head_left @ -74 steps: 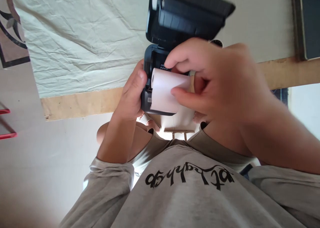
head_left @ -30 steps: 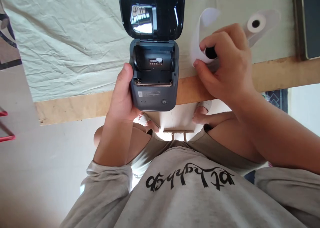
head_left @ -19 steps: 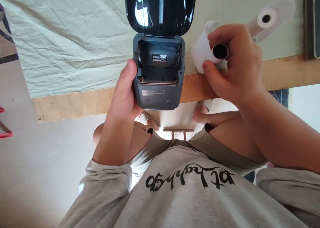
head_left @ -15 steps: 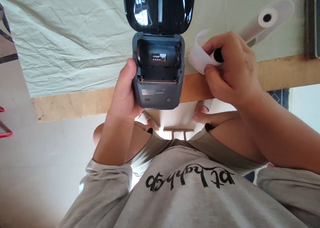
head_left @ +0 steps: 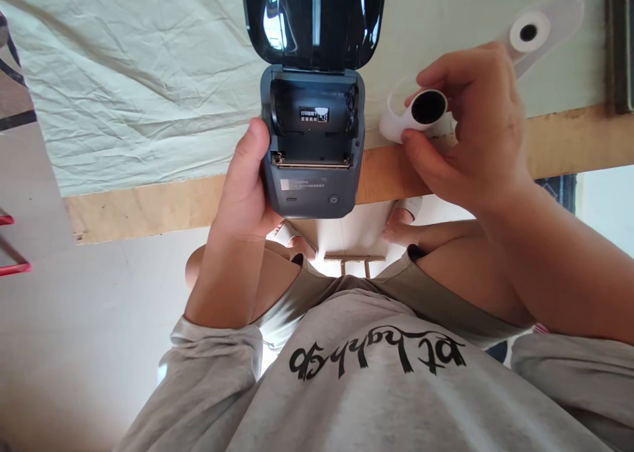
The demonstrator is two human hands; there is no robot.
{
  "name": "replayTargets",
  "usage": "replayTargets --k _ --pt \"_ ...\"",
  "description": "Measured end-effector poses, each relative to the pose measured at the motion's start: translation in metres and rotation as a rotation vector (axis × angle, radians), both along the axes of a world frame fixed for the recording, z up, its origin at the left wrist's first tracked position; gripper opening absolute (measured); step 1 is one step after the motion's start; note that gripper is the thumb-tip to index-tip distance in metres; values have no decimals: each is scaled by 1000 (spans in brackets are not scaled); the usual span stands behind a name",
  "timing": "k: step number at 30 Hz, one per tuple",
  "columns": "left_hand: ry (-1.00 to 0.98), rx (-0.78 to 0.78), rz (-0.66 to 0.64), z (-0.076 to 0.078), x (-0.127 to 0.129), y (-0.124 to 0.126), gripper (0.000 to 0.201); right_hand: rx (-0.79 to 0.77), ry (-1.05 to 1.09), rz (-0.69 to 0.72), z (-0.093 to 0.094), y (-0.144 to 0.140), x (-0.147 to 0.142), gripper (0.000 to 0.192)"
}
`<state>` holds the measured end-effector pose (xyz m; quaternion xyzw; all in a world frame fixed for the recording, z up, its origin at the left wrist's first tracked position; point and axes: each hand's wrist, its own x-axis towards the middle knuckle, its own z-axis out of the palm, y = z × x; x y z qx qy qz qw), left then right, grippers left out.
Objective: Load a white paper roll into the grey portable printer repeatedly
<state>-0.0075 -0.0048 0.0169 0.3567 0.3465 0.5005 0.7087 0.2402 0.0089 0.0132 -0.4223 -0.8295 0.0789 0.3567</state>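
Head view: what does the person's left hand have?

A dark printer, held by its left side. The thumb lies along the edge; the other fingers go underneath, mostly out of sight. That grip is closed around the body.

Is the printer open?

Yes. Its glossy black lid is tipped back, away from the person, and the bay inside shows a small black label with white print. A power button sits on the near face, toward the right.

And the right hand?

It pinches a white paper roll between thumb and fingers. The dark core faces the camera, and a loose strip curls out on the side toward the printer.

So where is that roll against the bay?

Outside it, just right of the printer, the two apart. Both show over the near border of the desk; whether either touches it, one cannot tell.

What else is around?

A second roll on the pale cloth, beyond the right hand and further right, one end toward the camera, with a loose tail of paper beside it. A dark-framed object is cut off by the view's right edge.
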Motion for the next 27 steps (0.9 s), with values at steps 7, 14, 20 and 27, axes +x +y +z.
replayTargets --k 7,14,20,27 --pt "60 -102 52 6 5 -3 50 -17 -26 -55 -7 1 -4 38" --pt "18 -80 35 5 6 -3 53 -59 47 -79 -8 2 -1 61" --pt "-44 -38 24 6 6 -3 46 -135 -41 30 -5 -1 -2 48" --pt "-4 -120 8 4 2 -4 45 -117 7 -49 -7 -1 -8 42"
